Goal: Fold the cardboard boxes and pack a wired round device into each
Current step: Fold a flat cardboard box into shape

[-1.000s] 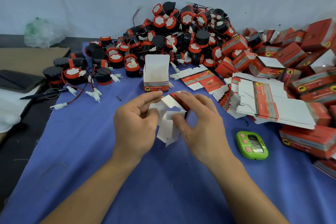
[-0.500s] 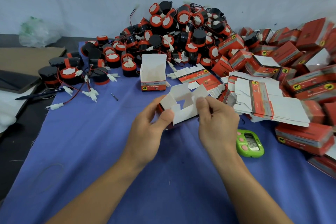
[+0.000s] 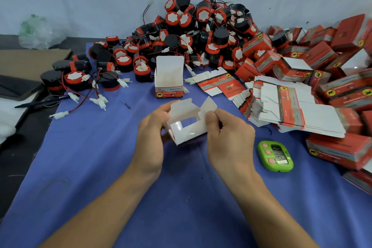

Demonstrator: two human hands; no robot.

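Closest to me, both forearms reach in over the blue cloth point(image 3: 96, 171). The left hand point(image 3: 151, 139) curls round the left wall of a half-formed box point(image 3: 185, 121), fingers behind it. The right hand point(image 3: 227, 137) pinches the box's right flap between thumb and forefinger. The box is held just above the cloth at the centre, white inside up, its top flaps standing open.

At 3 o'clock from the hands, a green timer point(image 3: 275, 156) lies flat on the cloth, well apart from them. At 2 o'clock, a slumped stack of flat box blanks point(image 3: 291, 110) fans toward the hands. Closed red boxes point(image 3: 342, 90) heap behind and beside the stack.

At 12 o'clock, just beyond the held box, an open box point(image 3: 169, 78) stands upright with its lid flap raised. It partly blocks the foot of the pile of wired round devices point(image 3: 201, 32) against the wall. More devices trail out to 10 o'clock, their red wires and white plugs sprawled across the cloth, with a pen point(image 3: 42, 102) at the cloth's edge. A plastic bag point(image 3: 36, 30) sits farthest off at 10 o'clock.
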